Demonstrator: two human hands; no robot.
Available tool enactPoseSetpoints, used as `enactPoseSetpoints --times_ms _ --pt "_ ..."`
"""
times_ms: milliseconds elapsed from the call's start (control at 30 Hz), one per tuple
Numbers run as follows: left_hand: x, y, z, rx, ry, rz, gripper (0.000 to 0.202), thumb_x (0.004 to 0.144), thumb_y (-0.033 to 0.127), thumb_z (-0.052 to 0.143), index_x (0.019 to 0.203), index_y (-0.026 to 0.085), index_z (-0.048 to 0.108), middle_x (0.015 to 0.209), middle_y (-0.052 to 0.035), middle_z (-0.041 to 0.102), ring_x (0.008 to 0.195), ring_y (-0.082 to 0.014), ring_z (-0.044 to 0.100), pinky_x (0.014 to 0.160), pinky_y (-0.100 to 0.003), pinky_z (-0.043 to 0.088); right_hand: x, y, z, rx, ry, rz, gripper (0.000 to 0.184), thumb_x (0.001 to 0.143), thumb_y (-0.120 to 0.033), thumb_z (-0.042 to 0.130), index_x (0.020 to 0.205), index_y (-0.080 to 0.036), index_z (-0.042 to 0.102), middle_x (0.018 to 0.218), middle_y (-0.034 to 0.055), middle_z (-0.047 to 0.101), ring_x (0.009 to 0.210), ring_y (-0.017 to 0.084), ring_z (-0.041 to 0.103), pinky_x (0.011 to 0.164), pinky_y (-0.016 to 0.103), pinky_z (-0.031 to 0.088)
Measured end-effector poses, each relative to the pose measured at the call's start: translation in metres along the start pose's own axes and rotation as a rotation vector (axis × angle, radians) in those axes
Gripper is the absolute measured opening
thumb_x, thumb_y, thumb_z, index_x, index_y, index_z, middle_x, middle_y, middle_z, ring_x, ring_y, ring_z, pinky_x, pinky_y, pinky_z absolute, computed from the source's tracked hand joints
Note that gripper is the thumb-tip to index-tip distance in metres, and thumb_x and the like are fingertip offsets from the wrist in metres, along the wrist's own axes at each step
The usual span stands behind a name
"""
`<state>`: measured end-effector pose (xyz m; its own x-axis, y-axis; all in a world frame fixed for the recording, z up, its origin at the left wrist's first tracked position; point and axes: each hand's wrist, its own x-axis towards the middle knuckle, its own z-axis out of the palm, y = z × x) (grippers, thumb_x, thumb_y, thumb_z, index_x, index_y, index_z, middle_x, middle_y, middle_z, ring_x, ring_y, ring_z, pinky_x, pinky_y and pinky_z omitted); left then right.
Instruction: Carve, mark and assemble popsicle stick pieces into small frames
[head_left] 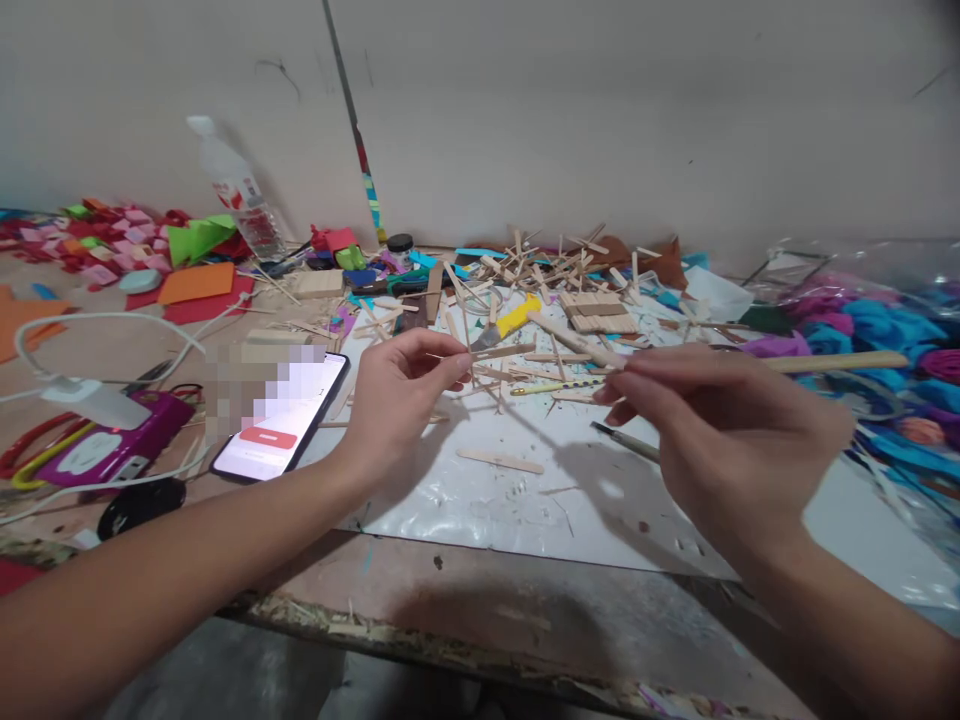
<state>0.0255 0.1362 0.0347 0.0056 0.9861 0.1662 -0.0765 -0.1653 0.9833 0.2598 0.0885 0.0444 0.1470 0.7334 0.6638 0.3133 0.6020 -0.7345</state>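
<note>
My left hand [401, 395] is raised over the white sheet [450, 510], thumb and forefinger closed on a thin wooden stick [506, 351]. Other slivers sit close behind its fingertips, and I cannot tell whether they are joined to it. My right hand [739, 440] pinches a pale craft stick [570, 338] that points up and to the left. A tan wooden handle [847, 362] sticks out behind that hand; what it belongs to is hidden. Beneath the hands lie a loose craft stick [500, 461], a dark-tipped slim tool [626, 440] and a yellow patterned pencil-like rod [555, 386].
Scattered craft sticks [540, 265] and a yellow-handled tool [517, 317] lie toward the wall. At left are a lit phone [281, 425], a purple power strip [120, 440] with cables, and a tilted plastic bottle [240, 190]. Coloured crepe paper [877, 325] sits at right.
</note>
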Motion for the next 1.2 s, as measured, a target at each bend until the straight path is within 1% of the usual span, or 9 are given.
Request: enactPoseSetpoints --times_ms 167,333,567,700,833,933,1033,1100,1200 --pt "-0.005 -0.004 0.002 0.062 0.029 0.083 0.010 0.084 0.028 0.084 0.087 0.022 0.077 0.086 -0.0024 0.077 0.081 -0.0165 0.072 0.075 -0.028 0.058 -0.014 -0.004 0.006 -0.113 -0.142 -0.102 0.027 0.085 -0.007 0.082 0.095 -0.033 0.080 0.086 0.0007 0.077 0.076 0.021 0.071 0.064 0.041 0.060" --pt "-0.006 -0.007 0.001 0.106 0.030 0.119 0.010 0.085 0.029 0.085 0.089 0.023 0.079 0.090 -0.0025 0.078 0.084 -0.0175 0.072 0.077 -0.029 0.059 -0.015 -0.001 0.005 -0.129 -0.219 -0.085 0.027 0.086 -0.008 0.081 0.095 -0.033 0.078 0.087 0.0000 0.077 0.077 0.021 0.072 0.068 0.041 0.060" --pt "-0.008 -0.006 0.003 0.121 0.011 0.155 0.010 0.085 0.027 0.085 0.090 0.021 0.079 0.093 -0.0025 0.078 0.086 -0.0158 0.073 0.078 -0.025 0.062 -0.018 0.000 0.007 -0.153 -0.196 -0.093 0.023 0.087 -0.008 0.081 0.094 -0.030 0.078 0.088 -0.0004 0.078 0.077 0.018 0.073 0.070 0.037 0.062" --pt "-0.017 -0.006 0.006 0.175 -0.066 0.349 0.006 0.088 0.018 0.081 0.092 0.021 0.080 0.095 -0.0019 0.078 0.090 -0.0138 0.073 0.080 -0.021 0.063 -0.020 0.003 0.011 -0.130 -0.208 -0.062 0.018 0.085 -0.010 0.083 0.092 -0.027 0.080 0.090 0.0015 0.080 0.078 0.018 0.075 0.066 0.031 0.065" --pt "-0.024 -0.007 0.007 0.237 -0.150 0.491 0.013 0.089 0.010 0.078 0.099 0.018 0.080 0.099 -0.0019 0.078 0.091 -0.0114 0.073 0.082 -0.018 0.063 -0.019 0.002 0.014 -0.001 -0.223 0.149 0.008 0.085 -0.018 0.085 0.091 -0.024 0.082 0.088 0.0028 0.081 0.067 0.015 0.075 0.060 0.026 0.066" --pt "-0.025 -0.006 0.007 0.271 -0.151 0.535 0.012 0.090 0.007 0.077 0.098 0.016 0.079 0.098 -0.0019 0.078 0.091 -0.0098 0.073 0.083 -0.016 0.062 -0.015 0.001 0.017 0.174 -0.259 0.387 0.004 0.087 -0.026 0.086 0.089 -0.024 0.083 0.079 0.0027 0.081 0.063 0.014 0.075 0.058 0.022 0.065" --pt "-0.024 -0.004 0.006 0.309 -0.131 0.584 0.012 0.089 0.006 0.077 0.096 0.015 0.077 0.093 -0.0007 0.078 0.086 -0.0082 0.072 0.082 -0.015 0.061 -0.015 0.001 0.021 0.356 -0.301 0.589 0.008 0.086 -0.028 0.088 0.086 -0.023 0.082 0.072 0.0031 0.079 0.062 0.014 0.075 0.057 0.019 0.063" --pt "-0.024 -0.004 0.006 0.331 -0.121 0.612 0.012 0.088 0.005 0.078 0.096 0.015 0.076 0.091 -0.0002 0.077 0.084 -0.0076 0.071 0.081 -0.014 0.061 -0.017 0.000 0.024 0.434 -0.321 0.678 0.011 0.082 -0.026 0.091 0.085 -0.022 0.081 0.071 0.0031 0.079 0.060 0.013 0.074 0.056 0.018 0.062" --pt "-0.026 -0.005 0.005 0.337 -0.116 0.632 0.012 0.088 0.005 0.077 0.096 0.015 0.076 0.092 -0.0004 0.077 0.084 -0.0079 0.071 0.080 -0.014 0.060 -0.022 -0.004 0.027 0.493 -0.328 0.719 0.016 0.079 -0.022 0.093 0.088 -0.022 0.079 0.071 0.0027 0.080 0.061 0.014 0.076 0.057 0.017 0.063"
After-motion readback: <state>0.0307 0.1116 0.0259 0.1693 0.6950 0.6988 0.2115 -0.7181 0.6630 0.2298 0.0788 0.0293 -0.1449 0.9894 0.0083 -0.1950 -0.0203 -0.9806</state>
